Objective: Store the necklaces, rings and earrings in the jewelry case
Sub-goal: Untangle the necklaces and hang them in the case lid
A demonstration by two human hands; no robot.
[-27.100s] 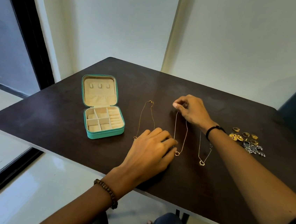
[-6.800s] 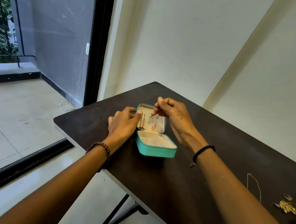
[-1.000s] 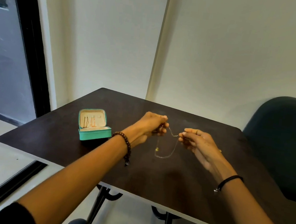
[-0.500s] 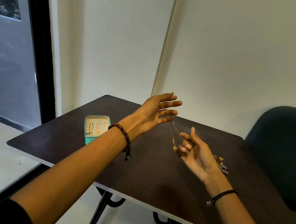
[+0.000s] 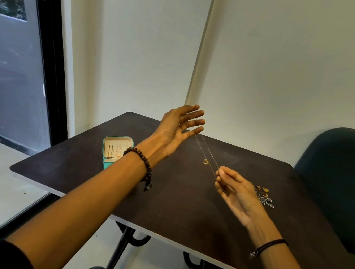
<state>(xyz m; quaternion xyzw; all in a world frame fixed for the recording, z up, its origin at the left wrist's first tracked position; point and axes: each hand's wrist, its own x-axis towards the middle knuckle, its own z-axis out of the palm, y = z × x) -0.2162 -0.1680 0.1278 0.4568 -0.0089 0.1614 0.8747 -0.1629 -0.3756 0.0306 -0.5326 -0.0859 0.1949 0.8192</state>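
Note:
A thin gold necklace with a small ring pendant is stretched in the air above the dark table. My left hand is raised with its fingers spread, and the chain loops over its fingertips. Lower right, my right hand pinches the chain's other end. The teal jewelry case stands open on the table's left side, partly behind my left forearm. Two necklaces hang inside its lid. A pile of gold rings and silver earrings lies on the table just beyond my right hand.
A dark green chair stands at the table's right side. A window with a black frame is on the left. White walls run close behind the table.
I have lifted the necklace off the table. My left hand rose and opened its fingers with the chain looped over them; my right hand drew its end down and right, pulling the chain taut.

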